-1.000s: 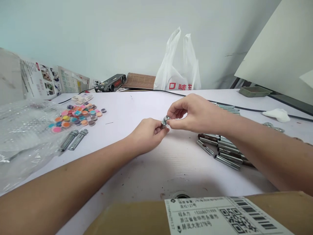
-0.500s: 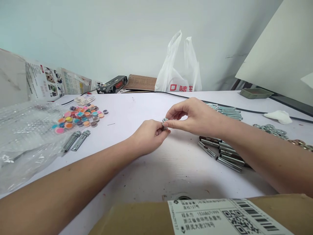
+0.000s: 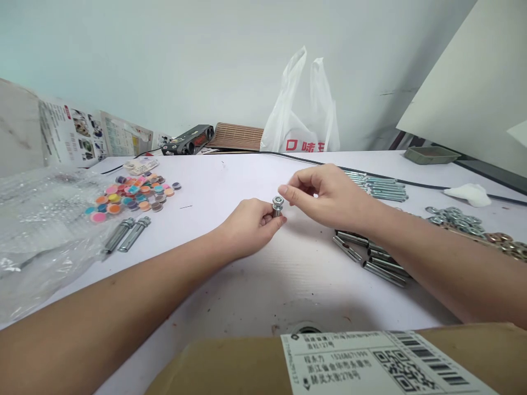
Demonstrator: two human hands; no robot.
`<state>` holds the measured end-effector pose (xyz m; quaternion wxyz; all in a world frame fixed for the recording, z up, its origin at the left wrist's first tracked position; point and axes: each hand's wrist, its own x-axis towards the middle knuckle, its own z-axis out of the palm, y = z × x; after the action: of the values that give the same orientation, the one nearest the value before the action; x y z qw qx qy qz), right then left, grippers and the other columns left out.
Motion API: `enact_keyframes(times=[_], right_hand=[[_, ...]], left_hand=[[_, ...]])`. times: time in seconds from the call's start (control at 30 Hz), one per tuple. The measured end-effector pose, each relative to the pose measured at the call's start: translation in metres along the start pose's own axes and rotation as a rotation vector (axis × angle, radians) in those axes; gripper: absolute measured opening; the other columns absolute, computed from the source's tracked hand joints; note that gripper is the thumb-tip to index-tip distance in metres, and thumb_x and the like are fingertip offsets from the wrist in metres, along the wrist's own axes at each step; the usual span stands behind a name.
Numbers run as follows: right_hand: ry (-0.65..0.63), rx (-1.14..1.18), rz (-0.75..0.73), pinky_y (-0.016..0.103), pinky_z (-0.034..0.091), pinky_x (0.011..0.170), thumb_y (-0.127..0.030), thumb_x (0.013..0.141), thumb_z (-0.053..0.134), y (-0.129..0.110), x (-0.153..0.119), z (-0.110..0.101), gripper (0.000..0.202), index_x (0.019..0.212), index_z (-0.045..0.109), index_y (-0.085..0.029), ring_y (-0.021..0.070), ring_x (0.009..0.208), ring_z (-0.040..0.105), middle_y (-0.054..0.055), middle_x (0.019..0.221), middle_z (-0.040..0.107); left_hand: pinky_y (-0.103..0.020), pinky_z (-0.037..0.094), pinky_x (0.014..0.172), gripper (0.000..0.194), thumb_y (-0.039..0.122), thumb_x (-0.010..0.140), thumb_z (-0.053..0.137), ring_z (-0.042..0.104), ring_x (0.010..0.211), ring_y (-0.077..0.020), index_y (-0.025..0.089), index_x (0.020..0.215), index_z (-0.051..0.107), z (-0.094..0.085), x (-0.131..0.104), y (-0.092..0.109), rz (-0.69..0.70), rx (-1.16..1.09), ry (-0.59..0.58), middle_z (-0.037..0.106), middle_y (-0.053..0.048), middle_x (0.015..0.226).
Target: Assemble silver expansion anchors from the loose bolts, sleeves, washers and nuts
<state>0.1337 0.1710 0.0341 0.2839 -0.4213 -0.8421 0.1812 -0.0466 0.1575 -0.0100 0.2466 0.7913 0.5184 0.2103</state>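
Observation:
Near the middle of the table, my left hand point(image 3: 256, 226) grips an upright metal bolt point(image 3: 278, 203), whose nut and washer show above the fingers. Just right of the bolt is my right hand point(image 3: 321, 195), thumb and fingers apart, no longer touching it. Metal sleeves point(image 3: 385, 271) lie below my right wrist, and a row of thin bolts point(image 3: 387, 189) lies behind it. Washers point(image 3: 459, 219) and brass-coloured nuts point(image 3: 504, 244) are piled at the right. Two bolts with sleeves point(image 3: 134, 235) rest together at the left.
Coloured discs point(image 3: 132, 193) and clear plastic wrap point(image 3: 45, 230) occupy the left side. A cardboard box point(image 3: 230, 365) with a label fills the near edge. Behind stand a white bag point(image 3: 300, 120) and a green tray point(image 3: 431, 155); a black cable point(image 3: 296, 159) crosses the back.
My right hand has let go of the top of the bolt and moved slightly right, its fingers parting. My left hand still holds the bolt in nearly the same place.

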Motion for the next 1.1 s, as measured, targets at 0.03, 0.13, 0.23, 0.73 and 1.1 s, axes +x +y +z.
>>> enact_keyframes(times=[0.03,0.13,0.23,0.73,1.1], right_hand=[[-0.023,0.026,-0.033,0.021,0.034,0.052,-0.041,0.087,0.050,-0.0003,-0.0005,0.0010,0.031,0.086,0.066,-0.015,0.0063,0.058,0.045,0.000,0.065,0.055],[-0.093,0.056,-0.094,0.022,0.031,0.051,-0.041,0.090,0.045,-0.0007,-0.0022,0.0022,0.036,0.081,0.067,-0.014,0.0062,0.055,0.041,0.000,0.061,0.051],[-0.014,0.048,0.031,0.024,0.022,0.043,-0.048,0.091,0.042,-0.0004,-0.0033,0.0015,0.051,0.060,0.061,-0.013,0.0056,0.044,0.025,-0.001,0.045,0.029],[0.026,0.086,0.062,0.024,0.028,0.047,-0.051,0.093,0.038,-0.0084,-0.0055,-0.0027,0.052,0.064,0.061,-0.014,0.0068,0.045,0.035,0.001,0.049,0.042],[-0.007,0.071,0.177,0.024,0.028,0.044,-0.054,0.090,0.041,-0.0068,-0.0048,-0.0001,0.048,0.077,0.063,-0.014,0.0072,0.041,0.037,0.000,0.049,0.047]], left_hand=[[-0.025,0.026,0.048,0.039,0.044,0.084,0.047,0.033,0.050,-0.0077,0.015,0.059,0.041,-0.0002,0.0002,0.0001,0.008,-0.004,0.002,0.039,0.003,0.053],[-0.024,0.026,0.048,0.037,0.043,0.084,0.047,0.033,0.050,-0.0076,0.015,0.060,0.043,-0.0007,0.0006,0.0001,0.024,-0.027,-0.010,0.038,0.003,0.053],[-0.024,0.027,0.048,0.037,0.045,0.083,0.048,0.033,0.050,-0.0075,0.015,0.061,0.044,-0.0016,0.0005,0.0002,0.001,-0.028,-0.026,0.038,0.003,0.053],[-0.025,0.027,0.050,0.037,0.046,0.084,0.047,0.033,0.052,-0.0086,0.015,0.064,0.050,-0.0031,0.0007,-0.0030,0.024,-0.022,-0.050,0.039,0.002,0.056],[-0.024,0.025,0.050,0.036,0.043,0.083,0.047,0.032,0.052,-0.0077,0.014,0.062,0.047,-0.0038,-0.0002,0.0007,0.060,-0.020,-0.047,0.039,0.003,0.055]])
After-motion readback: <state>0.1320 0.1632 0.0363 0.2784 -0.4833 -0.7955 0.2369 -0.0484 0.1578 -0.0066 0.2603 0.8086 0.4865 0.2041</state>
